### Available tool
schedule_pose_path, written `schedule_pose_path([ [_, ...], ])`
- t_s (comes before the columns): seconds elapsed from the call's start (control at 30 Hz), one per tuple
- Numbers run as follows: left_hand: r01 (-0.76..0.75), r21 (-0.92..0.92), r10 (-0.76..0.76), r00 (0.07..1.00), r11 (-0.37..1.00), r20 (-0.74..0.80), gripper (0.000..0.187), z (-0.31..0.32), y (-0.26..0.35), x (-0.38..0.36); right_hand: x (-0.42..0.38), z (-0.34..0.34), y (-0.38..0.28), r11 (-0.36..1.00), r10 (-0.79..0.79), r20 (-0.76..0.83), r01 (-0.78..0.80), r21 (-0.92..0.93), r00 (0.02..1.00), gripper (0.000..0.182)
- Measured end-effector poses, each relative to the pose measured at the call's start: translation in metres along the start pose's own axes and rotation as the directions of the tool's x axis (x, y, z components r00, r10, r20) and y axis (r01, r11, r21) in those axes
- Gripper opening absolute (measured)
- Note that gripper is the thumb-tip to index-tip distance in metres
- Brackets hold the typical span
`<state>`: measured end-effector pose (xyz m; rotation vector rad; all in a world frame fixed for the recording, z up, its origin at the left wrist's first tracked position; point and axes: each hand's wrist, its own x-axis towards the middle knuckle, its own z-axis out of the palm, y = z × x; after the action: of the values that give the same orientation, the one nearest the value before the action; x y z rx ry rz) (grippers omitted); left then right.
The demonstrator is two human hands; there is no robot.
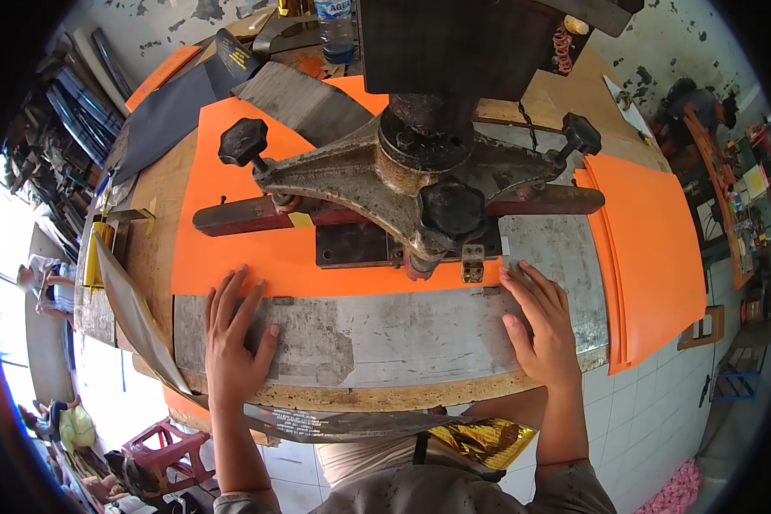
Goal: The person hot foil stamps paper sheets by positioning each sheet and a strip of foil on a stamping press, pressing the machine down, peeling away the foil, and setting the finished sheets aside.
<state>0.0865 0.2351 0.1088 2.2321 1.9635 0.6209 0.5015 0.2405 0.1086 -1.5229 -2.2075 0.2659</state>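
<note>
My left hand lies open with its fingers spread, fingertips on the front edge of an orange sheet. At the sheet's right end, my right hand is also open, its fingertips by the corner near a small metal block. Neither hand grips anything. The sheet lies on a worn metal bed, under a press head with black star knobs. A dark plate beneath the head's red bar covers part of the sheet.
Stacked orange sheets overhang the table at right. A grey strip runs down the left edge, and gold foil lies at my lap. Behind stand a water bottle and dark sheets. Other people are in the background.
</note>
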Motion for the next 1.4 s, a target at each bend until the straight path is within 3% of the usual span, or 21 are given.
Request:
schedule_pose_path([
  [0.2, -0.010, 0.025, 0.009, 0.999, 1.000, 0.050, 0.051, -0.0033, 0.0014, 0.0010, -0.0008, 0.0019, 0.0025, 1.000, 0.005, 0.002, -0.005, -0.019, 1.000, 0.047],
  [1.2, -0.054, -0.013, 0.055, 0.998, 0.998, 0.011, 0.048, -0.0055, 0.0030, -0.0043, -0.0043, 0.0000, -0.0019, 0.999, -0.037, -0.016, 0.037, -0.022, 0.999, 0.043],
  [1.4, -0.110, -0.016, 0.111, 0.991, 0.994, 0.070, 0.049, -0.0067, -0.0017, -0.0035, -0.0038, 0.0006, -0.0027, 0.999, -0.025, 0.007, 0.025, -0.041, 1.000, 0.043],
])
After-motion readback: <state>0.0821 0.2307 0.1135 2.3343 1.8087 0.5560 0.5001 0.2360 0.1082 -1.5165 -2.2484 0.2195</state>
